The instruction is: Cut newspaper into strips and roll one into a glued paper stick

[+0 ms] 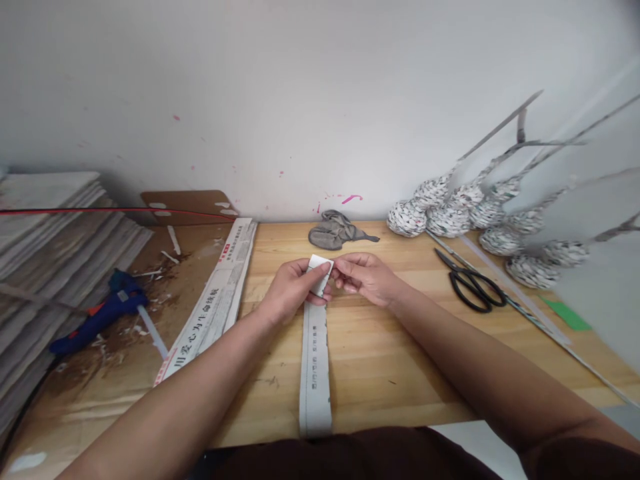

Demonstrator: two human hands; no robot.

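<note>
A long strip of newspaper (315, 360) runs from my hands down toward the table's front edge, its top end folded over. My left hand (293, 287) grips that folded end, thumb on top and fingers underneath. At the strip's upper right corner, my right hand (367, 277) has thumb and forefinger pinched together on the paper edge. The other right fingers are curled in. Beyond both hands lies a crumpled grey cloth-like piece (335, 230), touched by neither.
Left are stacked newspapers (220, 287), a blue glue gun (107, 307) on stained cardboard and a tall paper pile (55, 267). Right are black scissors (475, 287), a thin paper rod (540, 327), green tape (567, 315) and several woven paper gourds (450, 217) against the wall.
</note>
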